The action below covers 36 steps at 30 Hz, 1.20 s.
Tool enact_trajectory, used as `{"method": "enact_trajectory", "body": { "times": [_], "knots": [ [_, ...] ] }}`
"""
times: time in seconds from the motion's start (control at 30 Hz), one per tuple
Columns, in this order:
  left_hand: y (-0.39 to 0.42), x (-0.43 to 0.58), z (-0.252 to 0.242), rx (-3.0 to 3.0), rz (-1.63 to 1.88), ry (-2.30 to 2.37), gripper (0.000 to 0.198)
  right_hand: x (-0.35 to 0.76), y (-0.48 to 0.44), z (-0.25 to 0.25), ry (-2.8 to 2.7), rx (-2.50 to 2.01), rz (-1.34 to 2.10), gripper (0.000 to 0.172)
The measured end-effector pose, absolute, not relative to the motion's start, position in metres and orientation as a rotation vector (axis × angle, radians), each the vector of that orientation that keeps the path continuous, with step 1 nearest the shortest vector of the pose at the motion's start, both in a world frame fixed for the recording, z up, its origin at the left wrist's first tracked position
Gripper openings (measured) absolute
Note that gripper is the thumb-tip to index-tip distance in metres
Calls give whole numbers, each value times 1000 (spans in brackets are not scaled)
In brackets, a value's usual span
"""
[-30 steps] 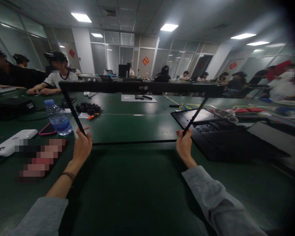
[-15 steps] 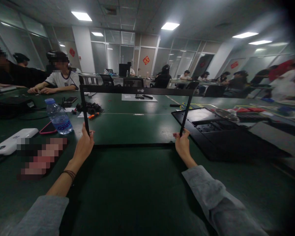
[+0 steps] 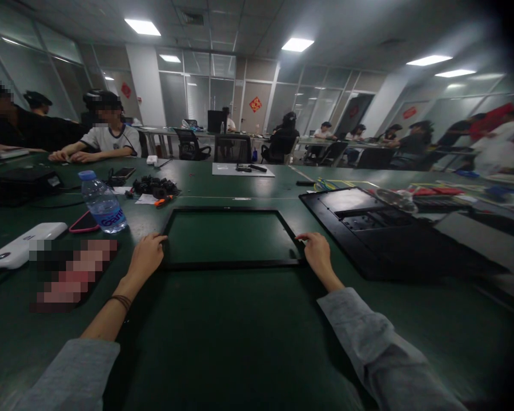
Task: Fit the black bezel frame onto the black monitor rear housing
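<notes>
A thin black rectangular screen bezel [image 3: 235,265] lies nearly flat, low over the green table [image 3: 240,337] in front of me; whether all of it touches the surface I cannot tell. My left hand [image 3: 147,255] pinches its left side bar, fingertips at the edge. Opposite, my right hand [image 3: 318,254] has its fingers closed at the right side bar, with the index finger along the top of it. Green tabletop shows through the bezel's opening.
To the right lies a large black panel [image 3: 394,245]. On the left stand a water bottle [image 3: 105,205], a white power bank [image 3: 25,245] and a red-edged phone [image 3: 84,222]. Dark cables [image 3: 154,186] lie beyond. A co-worker [image 3: 109,137] sits across the table at left.
The bezel has tilted from upright to nearly flat, its far, LG-marked bar swinging down and away from me. Both hands have stayed at its sides, turning slightly.
</notes>
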<state>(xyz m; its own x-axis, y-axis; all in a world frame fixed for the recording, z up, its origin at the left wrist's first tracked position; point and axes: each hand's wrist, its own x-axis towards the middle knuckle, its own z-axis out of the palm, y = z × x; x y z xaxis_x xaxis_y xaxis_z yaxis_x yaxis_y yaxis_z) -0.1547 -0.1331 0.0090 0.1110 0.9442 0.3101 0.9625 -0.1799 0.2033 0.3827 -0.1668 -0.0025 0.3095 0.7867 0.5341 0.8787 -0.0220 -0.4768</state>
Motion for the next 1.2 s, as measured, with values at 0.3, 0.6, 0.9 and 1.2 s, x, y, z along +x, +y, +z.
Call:
{"method": "enact_trajectory", "body": {
  "times": [0.3, 0.6, 0.9, 1.2],
  "knots": [
    [-136, -151, 16, -2269, -925, -1799, 44, 387, -155, -19, -1519, -1912, -139, 33],
    [-153, -131, 50, -1874, -1495, -1352, 42, 366, -176, 23, -1182, -1524, -151, 50],
    [-152, -130, 44, -2056, -1347, -1479, 55, 370, -174, 14, -1208, -1563, -100, 53],
    [-142, -140, 28, -2308, -1039, -1874, 47, 373, -177, 19, -1146, -1699, 360, 57]
  ]
}}
